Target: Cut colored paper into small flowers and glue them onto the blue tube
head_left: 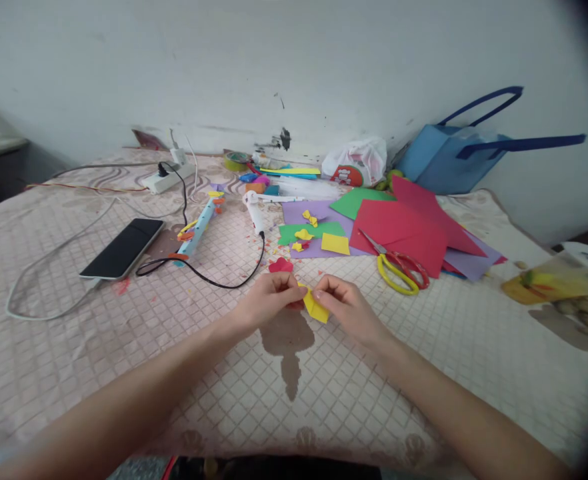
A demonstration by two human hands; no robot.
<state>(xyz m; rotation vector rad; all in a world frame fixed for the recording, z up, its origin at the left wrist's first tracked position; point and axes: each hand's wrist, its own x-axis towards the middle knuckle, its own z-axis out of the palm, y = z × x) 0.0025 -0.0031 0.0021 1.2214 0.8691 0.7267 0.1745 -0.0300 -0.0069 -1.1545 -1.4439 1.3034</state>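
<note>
Between my two hands is a small piece of yellow paper, with creases across it. My left hand pinches its upper left corner. On the other side, my right hand grips the upper right edge between thumb and fingers. A red paper flower shape lies on the table just beyond my left fingers. Behind my hands rest a flat yellow paper rectangle and several small folded yellow paper pieces. Scissors with yellow and red handles lie to the right, blades pointing away.
Red sheets overlap purple and green ones at the back right, near a blue bag. A glue gun trails its black cord leftward. A phone charges at left near a power strip. A tilted plastic cup is far right.
</note>
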